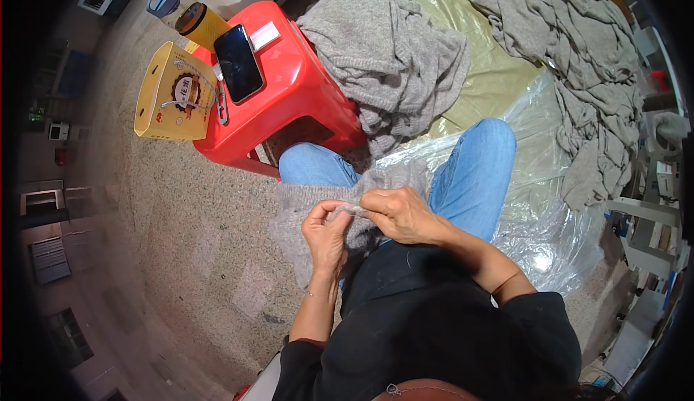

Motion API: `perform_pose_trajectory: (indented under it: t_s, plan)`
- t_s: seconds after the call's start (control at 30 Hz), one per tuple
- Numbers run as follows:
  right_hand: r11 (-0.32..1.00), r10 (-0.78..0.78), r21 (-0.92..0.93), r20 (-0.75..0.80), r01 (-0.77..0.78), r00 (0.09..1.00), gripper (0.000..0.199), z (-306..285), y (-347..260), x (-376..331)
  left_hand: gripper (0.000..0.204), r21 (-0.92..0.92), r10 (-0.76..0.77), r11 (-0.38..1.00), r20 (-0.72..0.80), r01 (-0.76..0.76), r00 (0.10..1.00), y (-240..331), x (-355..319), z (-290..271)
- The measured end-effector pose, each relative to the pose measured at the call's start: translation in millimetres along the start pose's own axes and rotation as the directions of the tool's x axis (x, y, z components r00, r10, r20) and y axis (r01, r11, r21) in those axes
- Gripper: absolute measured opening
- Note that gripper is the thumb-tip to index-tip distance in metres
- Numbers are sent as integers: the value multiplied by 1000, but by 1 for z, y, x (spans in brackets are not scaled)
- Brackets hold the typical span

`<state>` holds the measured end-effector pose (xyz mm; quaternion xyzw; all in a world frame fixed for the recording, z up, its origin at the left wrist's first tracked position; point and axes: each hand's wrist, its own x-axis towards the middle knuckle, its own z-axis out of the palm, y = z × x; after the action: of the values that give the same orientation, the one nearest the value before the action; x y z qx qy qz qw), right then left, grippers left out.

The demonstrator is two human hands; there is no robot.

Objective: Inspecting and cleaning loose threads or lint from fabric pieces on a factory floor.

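Observation:
Across my lap lies a grey knitted garment with a ribbed edge. My left hand is closed in a pinch on its edge, thumb against fingers. Close beside it, almost touching, my right hand grips the same knit, its fingertips bent down and partly hidden. A short stretch of fabric runs between the two pinches. Whether a needle or thread is between the fingers is too small to tell.
Ahead to the left stands a red plastic stool bearing a black phone, a small metal tool, a yellow paper bag and a bottle. Grey knit piles lie ahead and right on plastic sheeting.

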<state>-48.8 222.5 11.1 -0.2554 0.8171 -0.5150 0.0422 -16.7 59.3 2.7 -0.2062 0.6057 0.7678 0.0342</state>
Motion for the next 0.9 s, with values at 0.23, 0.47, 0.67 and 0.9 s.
perform_pose_trajectory:
  t_s: [0.23,0.47,0.67,0.9]
  plan:
    - [992,-50,-110,58,56,997,11,10,-5,-6,13,-2,164,986,-146,-167,975,-28,7,7]
    - [979,180,-63,-155,-192,971,20,-41,38,-28,14,-5,-37,999,-117,37,992,10,24,-50]
    - [883,429,215,-12,-417,903,18,-64,43,-44,11,-320,-309,883,151,342,939,32,9,-39]
    - [967,252,79,-429,-242,868,14,-58,15,-43,8,-343,-265,877,240,337,934,24,4,-23]
